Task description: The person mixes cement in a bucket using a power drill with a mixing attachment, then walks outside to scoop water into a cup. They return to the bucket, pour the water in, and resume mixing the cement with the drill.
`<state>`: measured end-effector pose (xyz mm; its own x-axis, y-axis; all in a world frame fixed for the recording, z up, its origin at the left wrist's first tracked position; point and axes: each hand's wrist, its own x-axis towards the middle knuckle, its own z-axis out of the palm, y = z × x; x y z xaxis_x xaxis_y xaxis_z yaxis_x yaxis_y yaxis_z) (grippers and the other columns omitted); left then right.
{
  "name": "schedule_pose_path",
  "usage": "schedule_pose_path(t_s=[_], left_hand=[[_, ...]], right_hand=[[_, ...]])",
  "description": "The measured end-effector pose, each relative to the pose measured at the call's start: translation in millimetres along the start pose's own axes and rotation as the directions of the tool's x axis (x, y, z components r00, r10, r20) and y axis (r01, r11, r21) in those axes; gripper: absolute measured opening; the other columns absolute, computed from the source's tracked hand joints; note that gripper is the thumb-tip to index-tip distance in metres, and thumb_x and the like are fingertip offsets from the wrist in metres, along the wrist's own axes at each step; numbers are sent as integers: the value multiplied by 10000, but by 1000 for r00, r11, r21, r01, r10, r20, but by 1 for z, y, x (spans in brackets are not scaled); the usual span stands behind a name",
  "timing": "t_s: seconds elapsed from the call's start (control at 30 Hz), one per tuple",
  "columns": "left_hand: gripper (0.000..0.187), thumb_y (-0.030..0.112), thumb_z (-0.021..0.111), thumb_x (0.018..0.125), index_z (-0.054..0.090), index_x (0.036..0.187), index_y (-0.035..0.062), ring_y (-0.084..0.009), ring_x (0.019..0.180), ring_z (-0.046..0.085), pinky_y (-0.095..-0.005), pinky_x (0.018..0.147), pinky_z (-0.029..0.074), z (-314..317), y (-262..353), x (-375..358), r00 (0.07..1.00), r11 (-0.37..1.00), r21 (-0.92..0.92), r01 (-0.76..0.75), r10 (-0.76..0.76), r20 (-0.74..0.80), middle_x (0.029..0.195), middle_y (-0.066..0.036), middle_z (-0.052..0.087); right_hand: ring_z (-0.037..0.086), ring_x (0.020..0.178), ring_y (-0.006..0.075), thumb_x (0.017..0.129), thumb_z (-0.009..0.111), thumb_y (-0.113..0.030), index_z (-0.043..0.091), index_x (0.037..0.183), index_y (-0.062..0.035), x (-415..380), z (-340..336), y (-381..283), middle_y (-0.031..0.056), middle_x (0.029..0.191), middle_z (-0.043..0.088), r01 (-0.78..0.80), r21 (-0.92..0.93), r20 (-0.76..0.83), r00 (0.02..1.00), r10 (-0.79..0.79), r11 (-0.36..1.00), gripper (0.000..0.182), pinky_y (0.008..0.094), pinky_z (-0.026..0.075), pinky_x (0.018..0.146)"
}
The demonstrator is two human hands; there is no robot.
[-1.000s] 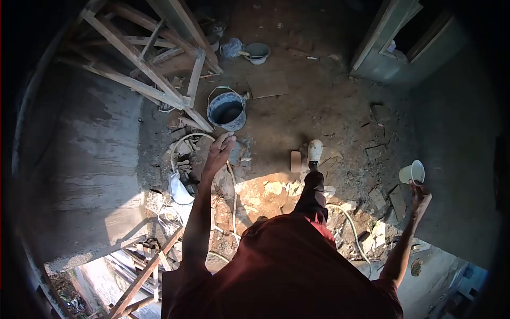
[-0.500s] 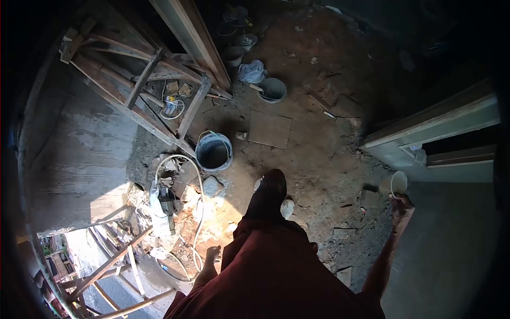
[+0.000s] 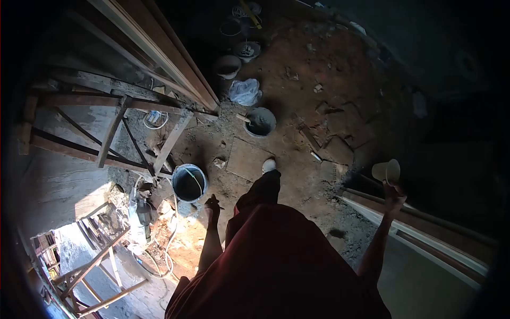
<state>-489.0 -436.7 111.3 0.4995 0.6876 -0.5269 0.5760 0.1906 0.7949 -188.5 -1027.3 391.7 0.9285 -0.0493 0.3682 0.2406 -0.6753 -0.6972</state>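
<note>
The right hand (image 3: 394,197) is gripping the cup (image 3: 387,171); the bucket (image 3: 190,200) is standing forward-left of the nearer left hand (image 3: 212,206) (closure unclear).

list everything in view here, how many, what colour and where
cup: 1, off-white, far right
large bucket: 1, blue-grey, left of centre
tub: 1, grey, above centre
tool handle: 1, tan, over the tub's rim
plastic bag: 1, pale, beyond the tub
other containers: at least 2, greyish, beyond the bag
yellow strip: 1, yellow, top centre
board: 1, brown, flat on the ground
broken slabs: several, brownish, right of centre
hose: count unclear, pale, lower left
wooden frames: at least 2, brown, left
wall: grey, left
shirt: 1, dark red, bottom centre
foot: 1 clear, pale footwear, by the board
left hand: 1, shadowed, near the large bucket
right hand: 1, shadowed, holding the cup
</note>
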Motion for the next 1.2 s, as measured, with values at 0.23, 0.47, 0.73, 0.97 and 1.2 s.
schedule_pose_path(t_s=[0.23, 0.47, 0.73, 0.97, 1.2], left_hand=[[351, 100, 634, 914, 525, 1246, 80, -174, 663, 642, -299, 532, 536, 151, 242, 92, 635, 627, 157, -763, 772, 1, 949, -116, 665], [339, 106, 659, 930, 570, 1251, 42, -160, 846, 661, -296, 686, 546, 198, 259, 139, 841, 802, 263, -537, 533, 91, 1003, -100, 692], [476, 315, 684, 941, 531, 1305, 49, -124, 771, 608, -255, 631, 466, 334, 238, 57, 928, 960, -277, 34, -133, -347, 1020, -81, 675], [929, 440, 787, 801, 284, 1514, 122, -385, 1267, 498, -454, 943, 467, 501, 344, 141, 981, 977, -90, 196, -194, 31, 1422, -250, 439], [1014, 457, 802, 759, 229, 1534, 143, -434, 1281, 468, -501, 969, 437, 613, 418, 272, 858, 799, 425, 425, -506, 93, 1454, -278, 389]], right_hand=[[666, 917, 157, 791, 826, -89, 736, 909, -24, 209, 68, -8, 108, 958, 734, 159, -146, 103, 984, -145, 976, 162, 291, 510, 835], [665, 790, 147, 812, 797, -134, 727, 945, 18, 398, 199, 47, 101, 851, 712, 62, -40, 327, 944, -46, 997, 214, 298, 522, 719], [646, 786, 134, 831, 774, -95, 707, 959, 69, 564, 393, 39, 109, 840, 702, 191, 143, 625, 744, -238, 971, 218, 279, 506, 707], [669, 811, 168, 841, 771, -124, 699, 996, 48, 627, 604, 47, 117, 895, 708, 275, 136, 776, 568, -275, 952, 243, 313, 526, 721], [681, 823, 307, 745, 775, -60, 717, 889, -1, 645, 805, 66, 139, 868, 680, 404, 381, 790, 326, -520, 832, 167, 386, 536, 708]])
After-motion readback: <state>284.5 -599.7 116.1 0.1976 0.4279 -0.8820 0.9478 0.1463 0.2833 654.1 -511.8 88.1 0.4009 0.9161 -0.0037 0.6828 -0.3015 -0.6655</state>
